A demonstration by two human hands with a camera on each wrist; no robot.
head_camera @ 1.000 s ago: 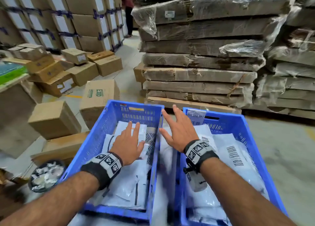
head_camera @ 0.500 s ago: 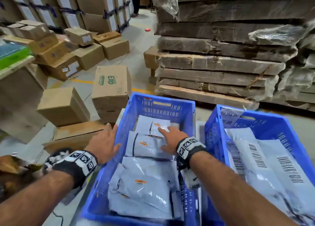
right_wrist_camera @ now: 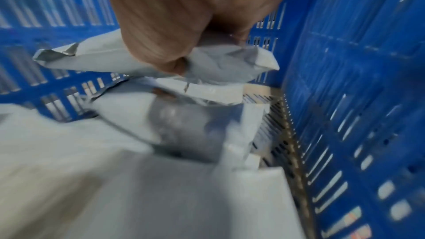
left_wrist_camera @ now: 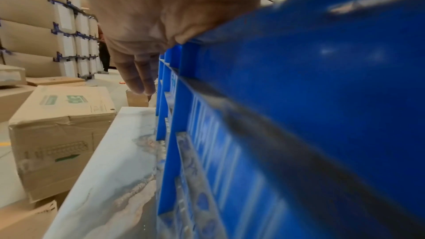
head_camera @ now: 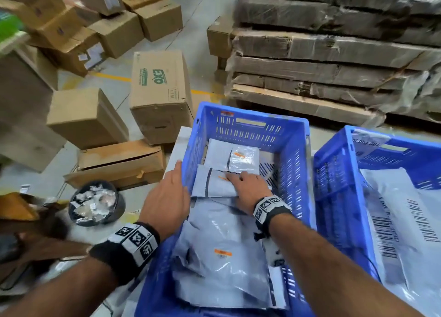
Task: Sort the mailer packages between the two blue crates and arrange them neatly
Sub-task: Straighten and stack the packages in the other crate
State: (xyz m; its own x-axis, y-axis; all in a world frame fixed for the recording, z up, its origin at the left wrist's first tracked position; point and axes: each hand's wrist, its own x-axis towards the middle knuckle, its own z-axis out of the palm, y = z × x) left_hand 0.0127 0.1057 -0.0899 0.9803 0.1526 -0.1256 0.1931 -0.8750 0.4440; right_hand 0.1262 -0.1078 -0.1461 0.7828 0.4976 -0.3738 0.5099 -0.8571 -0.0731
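Two blue crates stand side by side. The left crate (head_camera: pixel 253 119) holds several grey mailers with orange stickers. The right crate (head_camera: pixel 334 173) holds larger white mailers (head_camera: pixel 393 209) with barcodes. My right hand (head_camera: pixel 238 179) reaches into the left crate and grips a small grey mailer (head_camera: pixel 214 185). In the right wrist view, the fingers (right_wrist_camera: pixel 161 43) curl round that crumpled mailer (right_wrist_camera: pixel 230 64) and hold it just above the pile. My left hand (head_camera: pixel 170 192) lies on the left crate's left rim with straight fingers. Its palm (left_wrist_camera: pixel 161 6) rests on the blue wall (left_wrist_camera: pixel 299 79).
The crates sit on a white marbled tabletop (left_wrist_camera: pixel 110 161). Cardboard boxes crowd the floor at left, one printed in green (head_camera: pixel 160 94). A dark bowl of foil scraps (head_camera: pixel 95 202) stands near my left wrist. Wrapped flat cartons (head_camera: pixel 322 66) are stacked behind the crates.
My right hand moved from above the gap between the crates into the left crate and closed on a grey mailer. My left hand swung out left, then settled on the rim.
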